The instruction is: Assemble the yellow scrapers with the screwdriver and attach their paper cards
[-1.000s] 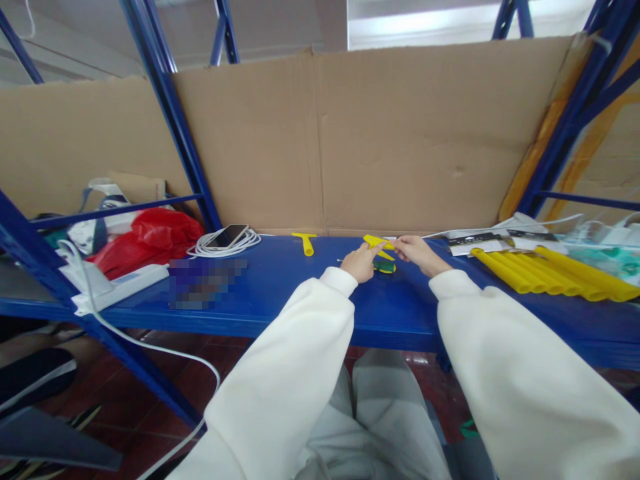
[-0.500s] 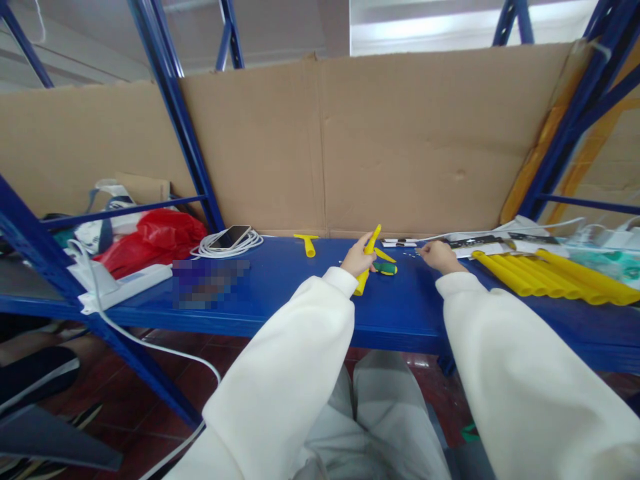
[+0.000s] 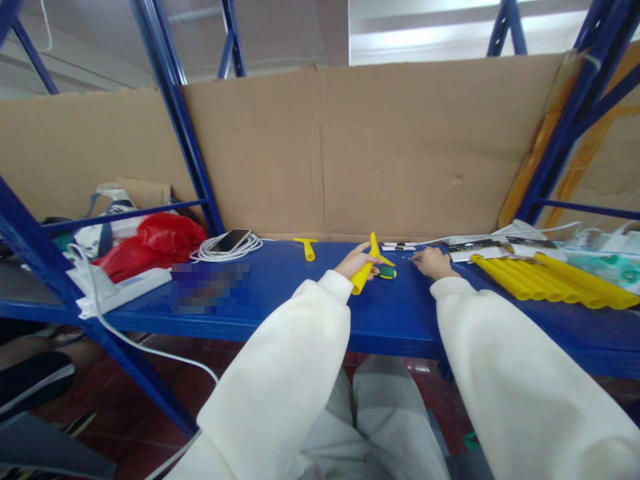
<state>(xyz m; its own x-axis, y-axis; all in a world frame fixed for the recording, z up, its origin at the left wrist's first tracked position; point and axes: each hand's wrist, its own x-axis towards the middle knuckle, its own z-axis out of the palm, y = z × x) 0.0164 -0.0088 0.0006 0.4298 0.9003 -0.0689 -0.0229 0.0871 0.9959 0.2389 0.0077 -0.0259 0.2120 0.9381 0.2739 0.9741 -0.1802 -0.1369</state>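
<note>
Forward reaches left hand (image 3: 354, 259), grip curled around yellow T-piece (image 3: 361, 279); right hand (image 3: 434, 262) palm-down at shelf (image 3: 280, 287), grip unclear.

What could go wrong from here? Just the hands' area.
1. Tiny pale bits lie loose by the fingertips of the right hand; a brush could scatter them. Can't tell if that hand grips one.
2. The green-and-yellow handle lies right beside the left hand; it might get knocked or rolled.
3. The yellow piece is held tilted in the left hand alone, so it could slip or twist if pushed.
</note>
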